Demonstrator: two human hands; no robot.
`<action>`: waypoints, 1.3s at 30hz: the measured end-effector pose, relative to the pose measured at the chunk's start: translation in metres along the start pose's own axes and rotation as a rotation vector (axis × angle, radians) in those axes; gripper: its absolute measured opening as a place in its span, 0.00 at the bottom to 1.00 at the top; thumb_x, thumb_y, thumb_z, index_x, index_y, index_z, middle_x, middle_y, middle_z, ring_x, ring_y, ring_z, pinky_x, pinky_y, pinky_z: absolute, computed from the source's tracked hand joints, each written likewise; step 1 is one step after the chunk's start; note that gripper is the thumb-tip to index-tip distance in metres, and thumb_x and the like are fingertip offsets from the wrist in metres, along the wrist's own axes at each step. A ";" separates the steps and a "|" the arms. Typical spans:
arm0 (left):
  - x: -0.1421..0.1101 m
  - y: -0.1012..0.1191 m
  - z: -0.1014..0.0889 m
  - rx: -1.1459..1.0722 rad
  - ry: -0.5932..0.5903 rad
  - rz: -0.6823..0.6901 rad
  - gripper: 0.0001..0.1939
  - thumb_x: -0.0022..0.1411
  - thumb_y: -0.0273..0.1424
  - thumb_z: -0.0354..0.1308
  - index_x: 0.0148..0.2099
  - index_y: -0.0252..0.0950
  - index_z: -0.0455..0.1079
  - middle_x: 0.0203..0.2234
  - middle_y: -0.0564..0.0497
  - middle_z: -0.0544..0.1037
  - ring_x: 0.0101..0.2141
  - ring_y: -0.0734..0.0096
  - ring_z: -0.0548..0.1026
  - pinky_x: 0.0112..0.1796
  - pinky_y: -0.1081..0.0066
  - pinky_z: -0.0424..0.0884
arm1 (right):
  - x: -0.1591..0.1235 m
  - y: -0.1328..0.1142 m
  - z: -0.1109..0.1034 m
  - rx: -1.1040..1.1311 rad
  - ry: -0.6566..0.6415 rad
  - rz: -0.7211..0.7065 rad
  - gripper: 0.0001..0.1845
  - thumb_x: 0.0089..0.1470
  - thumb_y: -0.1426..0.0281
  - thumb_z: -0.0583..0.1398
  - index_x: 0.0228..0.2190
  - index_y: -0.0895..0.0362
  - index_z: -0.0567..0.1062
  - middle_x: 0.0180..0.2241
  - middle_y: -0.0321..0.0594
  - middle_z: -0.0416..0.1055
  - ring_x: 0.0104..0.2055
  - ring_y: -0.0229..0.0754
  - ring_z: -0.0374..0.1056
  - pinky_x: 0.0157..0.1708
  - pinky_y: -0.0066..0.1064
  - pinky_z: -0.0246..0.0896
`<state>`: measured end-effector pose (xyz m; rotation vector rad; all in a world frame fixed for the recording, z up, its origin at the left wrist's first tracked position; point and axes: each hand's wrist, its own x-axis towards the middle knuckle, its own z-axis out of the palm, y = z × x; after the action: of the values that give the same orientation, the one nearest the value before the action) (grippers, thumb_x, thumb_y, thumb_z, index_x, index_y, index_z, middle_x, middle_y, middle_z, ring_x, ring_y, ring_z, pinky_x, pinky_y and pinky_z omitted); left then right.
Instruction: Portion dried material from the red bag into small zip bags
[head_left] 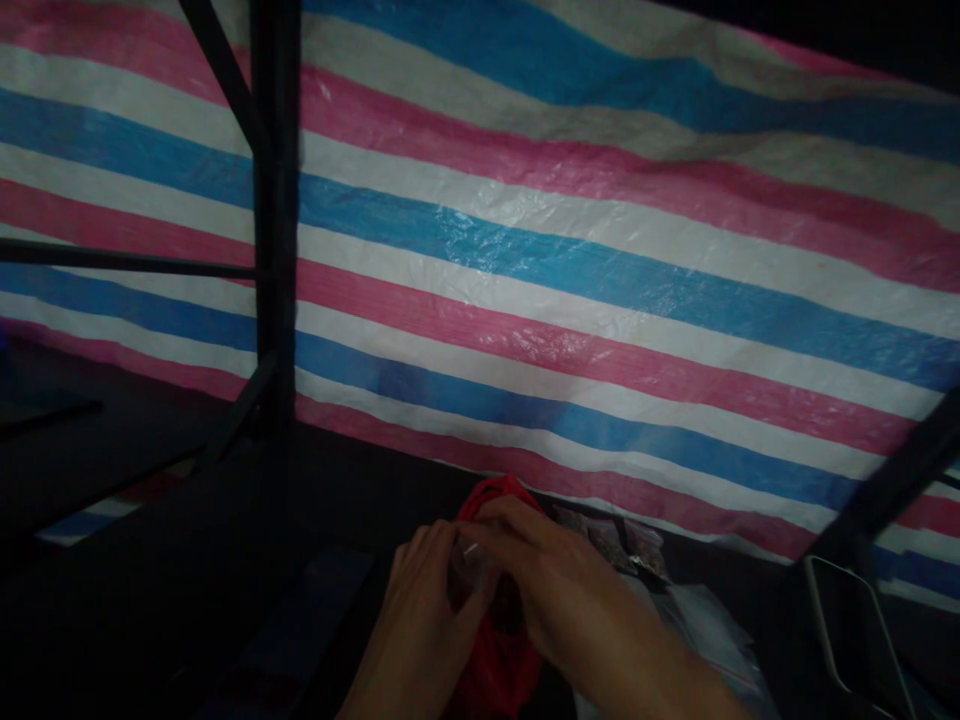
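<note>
Low in the middle of the head view, my left hand (421, 612) and my right hand (559, 578) meet over a red bag (504, 675). Between them is a small clear plastic bag (471, 563). The left thumb and fingers close on it from the left, while the right fingertips curl onto its top. What lies inside the clear bag is too dark to tell. The red bag surrounds both hands' fingers, and its inside is mostly hidden in shadow.
Right of my hands lie small filled clear packets (646, 548) and flat clear plastic bags (709, 622). A phone (859, 635) rests at the far right. Behind the dark tabletop (337, 465) hangs a striped plastic sheet (600, 300), with a black metal post (276, 220) at left.
</note>
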<state>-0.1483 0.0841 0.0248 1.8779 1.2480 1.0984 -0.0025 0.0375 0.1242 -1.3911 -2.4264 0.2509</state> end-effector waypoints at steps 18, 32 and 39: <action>0.003 -0.035 0.015 -0.295 -0.012 -0.375 0.11 0.56 0.38 0.58 0.41 0.41 0.68 0.33 0.48 0.82 0.39 0.48 0.84 0.41 0.57 0.77 | 0.014 0.061 0.056 -0.022 -0.058 0.335 0.32 0.46 0.90 0.55 0.49 0.60 0.82 0.53 0.51 0.80 0.56 0.49 0.77 0.55 0.34 0.66; 0.019 -0.050 0.030 -0.604 0.205 -0.422 0.13 0.54 0.39 0.62 0.41 0.40 0.70 0.27 0.53 0.82 0.31 0.61 0.84 0.33 0.64 0.82 | 0.001 0.072 0.079 0.500 0.145 0.437 0.30 0.39 0.88 0.56 0.41 0.57 0.84 0.42 0.43 0.86 0.47 0.47 0.82 0.43 0.30 0.72; 0.020 -0.051 0.028 -0.417 0.243 -0.279 0.15 0.55 0.39 0.60 0.44 0.40 0.67 0.35 0.50 0.82 0.38 0.58 0.83 0.40 0.60 0.80 | 0.002 0.090 0.088 0.795 0.192 0.492 0.23 0.36 0.84 0.59 0.36 0.58 0.81 0.39 0.43 0.85 0.44 0.49 0.82 0.45 0.36 0.74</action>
<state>-0.1406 0.1197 -0.0248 1.2505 1.2481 1.3369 0.0360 0.0854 0.0144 -1.4739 -1.5038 1.0116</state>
